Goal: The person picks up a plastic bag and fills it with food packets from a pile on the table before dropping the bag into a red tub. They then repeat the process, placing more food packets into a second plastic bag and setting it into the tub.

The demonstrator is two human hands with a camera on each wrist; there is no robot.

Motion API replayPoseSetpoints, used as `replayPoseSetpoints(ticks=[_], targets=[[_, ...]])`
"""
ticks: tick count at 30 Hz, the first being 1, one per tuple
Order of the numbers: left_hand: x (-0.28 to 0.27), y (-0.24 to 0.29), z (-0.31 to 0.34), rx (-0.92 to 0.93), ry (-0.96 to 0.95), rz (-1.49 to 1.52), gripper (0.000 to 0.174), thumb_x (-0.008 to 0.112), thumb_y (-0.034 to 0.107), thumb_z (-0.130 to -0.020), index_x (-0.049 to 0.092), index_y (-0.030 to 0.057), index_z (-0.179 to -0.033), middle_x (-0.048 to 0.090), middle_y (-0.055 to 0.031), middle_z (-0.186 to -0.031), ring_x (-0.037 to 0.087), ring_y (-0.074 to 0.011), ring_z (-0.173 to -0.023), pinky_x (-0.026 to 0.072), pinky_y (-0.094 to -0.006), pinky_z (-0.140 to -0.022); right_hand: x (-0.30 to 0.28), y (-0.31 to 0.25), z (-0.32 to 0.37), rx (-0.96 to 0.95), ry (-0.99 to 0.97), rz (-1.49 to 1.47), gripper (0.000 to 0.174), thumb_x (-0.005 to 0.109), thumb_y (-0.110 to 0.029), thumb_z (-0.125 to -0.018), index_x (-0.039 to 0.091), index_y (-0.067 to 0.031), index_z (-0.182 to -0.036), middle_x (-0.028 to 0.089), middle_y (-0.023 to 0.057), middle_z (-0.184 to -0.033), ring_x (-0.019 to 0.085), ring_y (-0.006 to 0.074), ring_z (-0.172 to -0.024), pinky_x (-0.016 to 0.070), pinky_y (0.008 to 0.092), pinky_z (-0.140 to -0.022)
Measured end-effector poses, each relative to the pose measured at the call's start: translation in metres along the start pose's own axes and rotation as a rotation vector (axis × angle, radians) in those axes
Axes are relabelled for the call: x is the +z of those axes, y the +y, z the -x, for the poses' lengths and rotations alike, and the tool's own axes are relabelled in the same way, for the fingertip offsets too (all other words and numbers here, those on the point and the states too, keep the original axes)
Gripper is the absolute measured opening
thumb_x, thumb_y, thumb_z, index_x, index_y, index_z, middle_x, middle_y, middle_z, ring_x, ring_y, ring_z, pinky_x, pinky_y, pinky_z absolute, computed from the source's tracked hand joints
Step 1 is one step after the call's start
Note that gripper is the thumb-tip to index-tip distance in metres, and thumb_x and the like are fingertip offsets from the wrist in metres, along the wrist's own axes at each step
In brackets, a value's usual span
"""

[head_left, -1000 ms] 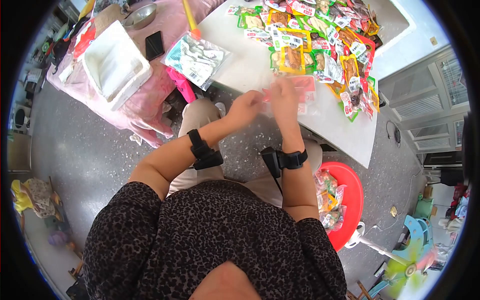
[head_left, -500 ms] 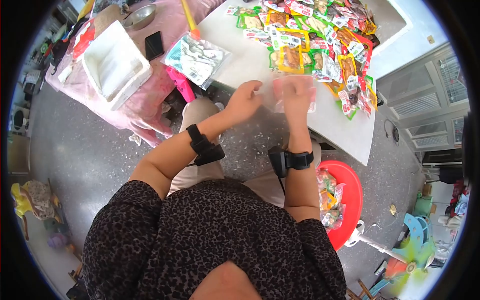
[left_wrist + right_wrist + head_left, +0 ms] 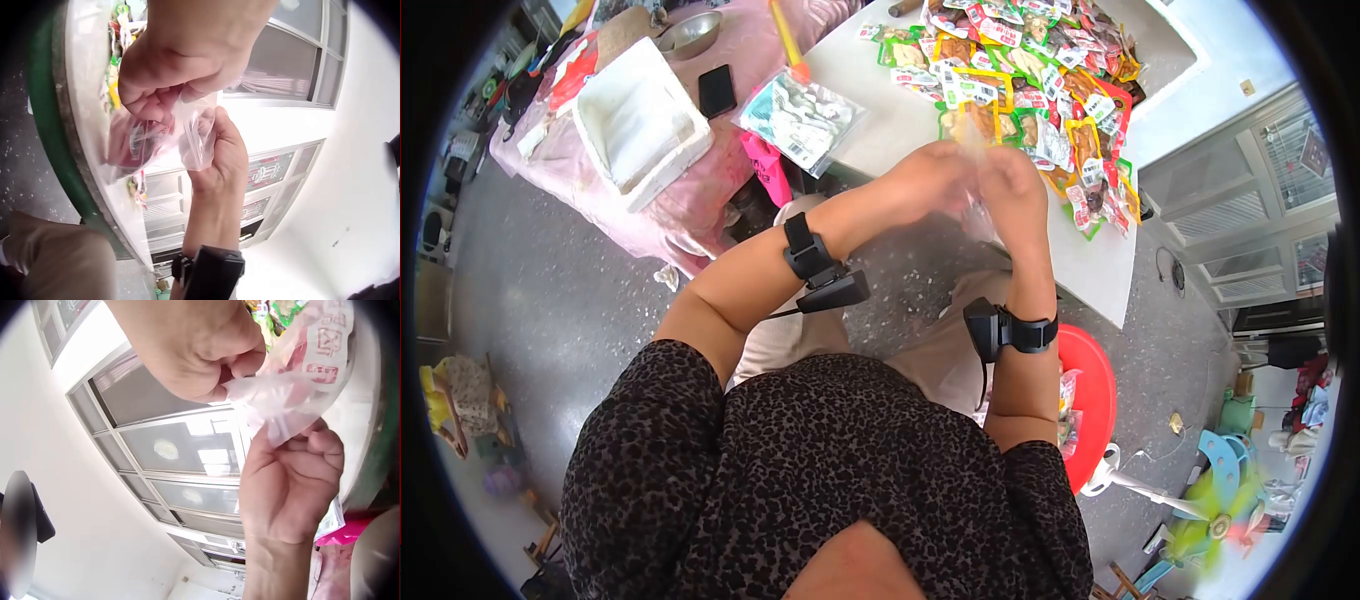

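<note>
A clear plastic bag with red print is pinched between both hands above the near edge of the white table. My left hand has its fingers curled on the bag's gathered plastic. The right hand grips the same bag from the other side, close beside the left. In the right wrist view, the bag's loose clear end bunches up between the two hands, and red lettering shows on its wider part. Just beyond the hands lies a pile of small colourful food packets.
A red tub with packets stands by my right side. At left, a pink-covered table holds a white foam box, a phone and a metal bowl. A flat clear pack lies at the white table's left edge.
Half a second ago my left hand was apart from the bag, which the right hand held at the table. Now both hands meet on it, and the left has moved right.
</note>
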State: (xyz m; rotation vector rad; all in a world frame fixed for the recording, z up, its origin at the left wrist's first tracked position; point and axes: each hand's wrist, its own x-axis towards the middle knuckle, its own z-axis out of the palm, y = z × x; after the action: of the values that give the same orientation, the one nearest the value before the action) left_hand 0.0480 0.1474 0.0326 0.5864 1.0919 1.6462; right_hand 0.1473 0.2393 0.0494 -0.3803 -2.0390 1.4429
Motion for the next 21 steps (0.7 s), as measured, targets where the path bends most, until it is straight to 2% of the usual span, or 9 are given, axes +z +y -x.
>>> replayPoseSetpoints(ticks=[4,6,7,9,12,13,16,18,21], targets=[[0.012,0.003,0.009,0.007,0.042,0.049,0.010,0.043,0.012,-0.078,0.045,0.0037,-0.083,0.052,-0.0075,-0.079,0.052,-0.0158,-0.073,0.0427,-0.0270,-0.060,-0.002,-0.018,0.011,-0.035,-0.035,0.161,0.033,0.054,-0.008,-0.072,0.044,0.0061,-0.100,0.054,0.0101,-0.075,0.052,0.0117,-0.063,0.0425,0.0235,-0.056],[0.013,-0.003,0.012,-0.023,0.097,0.029,0.009,0.043,0.011,-0.078,0.045,0.0031,-0.083,0.052,-0.0080,-0.078,0.052,-0.0164,-0.071,0.0430,-0.0280,-0.061,0.003,-0.029,0.020,0.044,-0.074,0.206,0.037,0.055,-0.010,-0.071,0.042,0.0056,-0.103,0.054,0.0108,-0.078,0.052,0.0136,-0.067,0.0428,0.0252,-0.059],[0.013,-0.004,0.014,-0.018,0.047,0.061,0.010,0.043,0.011,-0.078,0.045,0.0030,-0.083,0.052,-0.0081,-0.077,0.052,-0.0163,-0.071,0.0432,-0.0284,-0.061,0.006,-0.032,0.023,0.087,-0.095,0.227,0.039,0.056,-0.011,-0.071,0.042,0.0053,-0.104,0.054,0.0112,-0.080,0.053,0.0145,-0.069,0.0429,0.0260,-0.061],[0.008,-0.005,0.018,-0.010,-0.049,0.124,0.010,0.043,0.011,-0.078,0.045,0.0027,-0.083,0.051,-0.0082,-0.076,0.052,-0.0160,-0.069,0.0436,-0.0290,-0.062,0.007,-0.028,0.028,0.027,-0.092,0.278,0.042,0.056,-0.011,-0.069,0.041,0.0043,-0.106,0.054,0.0135,-0.083,0.054,0.0199,-0.072,0.0430,0.0288,-0.063],[0.008,-0.011,0.015,0.103,-0.005,0.057,0.010,0.042,0.011,-0.079,0.045,0.0022,-0.083,0.051,-0.0082,-0.076,0.052,-0.0161,-0.068,0.0446,-0.0296,-0.062,0.007,-0.035,0.033,-0.011,-0.167,0.567,0.044,0.054,-0.010,-0.067,0.041,0.0032,-0.106,0.053,0.0167,-0.085,0.054,0.0273,-0.075,0.0428,0.0324,-0.066],[0.010,-0.012,0.016,0.081,0.017,0.065,0.011,0.043,0.012,-0.079,0.045,0.0022,-0.083,0.052,-0.0080,-0.076,0.052,-0.0161,-0.067,0.0446,-0.0292,-0.062,0.005,-0.039,0.033,-0.018,-0.204,0.701,0.044,0.053,-0.010,-0.066,0.041,0.0029,-0.106,0.053,0.0177,-0.085,0.053,0.0297,-0.076,0.0427,0.0335,-0.067],[0.014,-0.009,0.018,0.040,0.037,0.033,0.013,0.044,0.013,-0.079,0.046,0.0022,-0.085,0.052,-0.0068,-0.077,0.052,-0.0154,-0.069,0.0439,-0.0276,-0.064,-0.001,-0.034,0.031,-0.089,-0.141,0.791,0.043,0.051,-0.009,-0.065,0.042,0.0020,-0.106,0.053,0.0187,-0.083,0.052,0.0335,-0.074,0.0424,0.0366,-0.066],[0.008,-0.004,0.021,0.036,0.001,-0.063,0.016,0.047,0.014,-0.079,0.046,0.0019,-0.089,0.051,-0.0053,-0.080,0.051,-0.0139,-0.073,0.0425,-0.0258,-0.067,-0.010,-0.033,0.029,-0.082,-0.133,0.718,0.042,0.050,-0.007,-0.065,0.043,0.0021,-0.105,0.053,0.0154,-0.078,0.053,0.0278,-0.069,0.0423,0.0337,-0.062],[-0.007,-0.008,0.016,0.378,0.108,-0.325,0.022,0.050,0.013,-0.077,0.045,0.0016,-0.095,0.050,-0.0037,-0.087,0.048,-0.0108,-0.081,0.0393,-0.0238,-0.073,-0.019,-0.049,0.031,-0.009,-0.170,0.517,0.039,0.050,-0.002,-0.065,0.044,0.0020,-0.104,0.052,0.0081,-0.071,0.050,0.0163,-0.062,0.0401,0.0269,-0.055]])
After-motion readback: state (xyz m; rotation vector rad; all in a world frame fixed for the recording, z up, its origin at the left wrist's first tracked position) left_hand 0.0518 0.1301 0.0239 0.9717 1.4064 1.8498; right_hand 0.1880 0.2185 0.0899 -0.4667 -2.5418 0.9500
